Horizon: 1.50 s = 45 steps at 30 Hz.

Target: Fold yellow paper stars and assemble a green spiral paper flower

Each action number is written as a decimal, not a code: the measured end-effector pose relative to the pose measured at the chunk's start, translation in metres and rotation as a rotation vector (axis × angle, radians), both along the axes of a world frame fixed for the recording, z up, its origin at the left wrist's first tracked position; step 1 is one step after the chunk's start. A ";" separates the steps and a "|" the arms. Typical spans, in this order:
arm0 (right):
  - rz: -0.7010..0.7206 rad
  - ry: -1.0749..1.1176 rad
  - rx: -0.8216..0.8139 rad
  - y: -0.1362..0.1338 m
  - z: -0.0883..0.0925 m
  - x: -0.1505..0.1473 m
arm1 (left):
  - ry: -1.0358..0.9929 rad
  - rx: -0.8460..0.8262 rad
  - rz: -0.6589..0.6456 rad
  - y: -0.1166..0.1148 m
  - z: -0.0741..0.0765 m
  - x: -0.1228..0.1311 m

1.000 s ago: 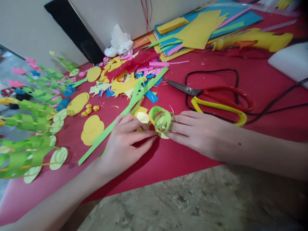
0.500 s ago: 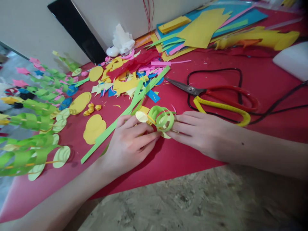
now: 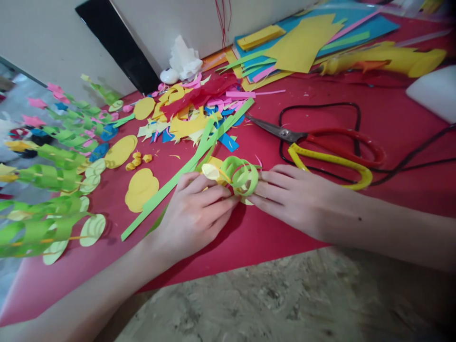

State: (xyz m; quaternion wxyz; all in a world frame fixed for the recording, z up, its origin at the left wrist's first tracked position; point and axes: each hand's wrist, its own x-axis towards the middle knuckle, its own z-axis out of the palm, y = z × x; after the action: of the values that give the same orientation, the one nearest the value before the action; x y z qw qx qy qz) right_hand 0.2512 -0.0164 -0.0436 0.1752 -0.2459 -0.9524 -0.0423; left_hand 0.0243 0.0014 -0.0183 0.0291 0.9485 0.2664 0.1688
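Observation:
Between my hands is a green paper spiral with a pale yellow paper tip on its left end and a pale disc partly seen beneath it. My left hand is closed on the spiral's left side, its fingertips partly hidden. From the right, my right hand grips the other end, fingers together and bent over it. Long green paper strips lie just beyond my left hand. Scissors with one red and one yellow handle rest beyond my right hand.
Finished-looking green spirals on discs stand at the left. Yellow paper discs lie nearer. Colourful paper scraps are heaped at the back, beside stacked paper sheets. A black cord and a yellow glue gun are at right.
The whole view has shifted slightly. Both hands stay on the green spiral, with barely any finger movement visible.

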 end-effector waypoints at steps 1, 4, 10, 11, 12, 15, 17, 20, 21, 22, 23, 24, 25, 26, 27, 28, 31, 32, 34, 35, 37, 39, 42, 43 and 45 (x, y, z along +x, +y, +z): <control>-0.001 -0.011 0.010 -0.001 0.000 -0.001 | 0.018 0.036 -0.005 -0.001 0.001 0.001; -0.009 -0.051 0.034 -0.004 0.000 -0.007 | 0.046 0.063 0.014 -0.002 0.003 0.003; -0.015 -0.086 0.025 -0.004 -0.001 -0.012 | 0.066 0.083 0.005 -0.004 0.003 0.004; -0.013 -0.084 0.021 -0.004 0.000 -0.011 | 0.075 0.089 0.002 -0.005 0.002 0.004; -0.010 -0.077 0.016 -0.003 0.000 -0.009 | 0.085 0.094 0.002 -0.006 0.002 0.003; -0.005 -0.033 0.006 -0.002 0.002 -0.005 | 0.104 0.102 0.023 -0.009 0.001 0.000; -0.024 0.002 0.012 -0.003 0.002 -0.003 | 0.101 0.110 0.029 -0.011 0.000 -0.002; -0.064 0.055 0.034 -0.007 0.002 -0.002 | 0.074 0.131 0.028 -0.012 -0.001 -0.004; -0.072 0.072 0.043 -0.008 0.003 -0.002 | 0.060 0.132 0.028 -0.012 -0.001 -0.004; -0.077 0.089 0.053 -0.010 0.005 -0.001 | 0.047 0.130 0.028 -0.012 -0.002 -0.004; -0.081 0.104 0.064 -0.011 0.007 -0.001 | 0.036 0.123 0.030 -0.012 -0.003 -0.005; -0.085 0.118 0.073 -0.012 0.009 0.000 | 0.028 0.114 0.031 -0.012 -0.003 -0.005; -0.092 0.131 0.077 -0.012 0.011 0.001 | 0.022 0.105 0.033 -0.012 -0.004 -0.005; -0.106 0.147 0.079 -0.013 0.013 0.002 | 0.017 0.100 0.034 -0.012 -0.004 -0.005; -0.125 0.166 0.079 -0.013 0.016 0.002 | 0.014 0.098 0.036 -0.011 -0.004 -0.005; -0.147 0.183 0.074 -0.014 0.017 0.003 | 0.010 0.100 0.037 -0.011 -0.004 -0.005; -0.208 0.223 0.052 -0.013 0.020 0.004 | 0.006 0.102 0.036 -0.011 -0.004 -0.005; -0.218 0.231 0.045 -0.013 0.020 0.004 | 0.005 0.102 0.037 -0.011 -0.004 -0.005; -0.227 0.244 0.037 -0.012 0.019 0.004 | 0.001 0.101 0.039 -0.012 -0.003 -0.005; -0.230 0.248 0.038 -0.011 0.019 0.004 | -0.001 0.103 0.041 -0.012 -0.003 -0.005; -0.227 0.248 0.044 -0.011 0.018 0.004 | -0.001 0.105 0.044 -0.011 -0.003 -0.005; -0.215 0.241 0.047 -0.012 0.018 0.004 | 0.002 0.109 0.050 -0.011 -0.004 -0.004; -0.188 0.224 0.036 -0.013 0.017 0.004 | 0.013 0.114 0.055 -0.011 -0.005 -0.004; -0.183 0.217 0.032 -0.013 0.016 0.004 | 0.021 0.114 0.054 -0.011 -0.005 -0.003; -0.177 0.200 0.027 -0.012 0.014 0.002 | 0.047 0.108 0.049 -0.011 -0.005 -0.003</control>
State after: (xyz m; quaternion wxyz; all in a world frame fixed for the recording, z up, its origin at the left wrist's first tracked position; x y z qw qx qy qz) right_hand 0.2537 -0.0287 -0.0292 0.2681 -0.3298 -0.9041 -0.0455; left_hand 0.0211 -0.0099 -0.0233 -0.0324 0.9456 0.2805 0.1615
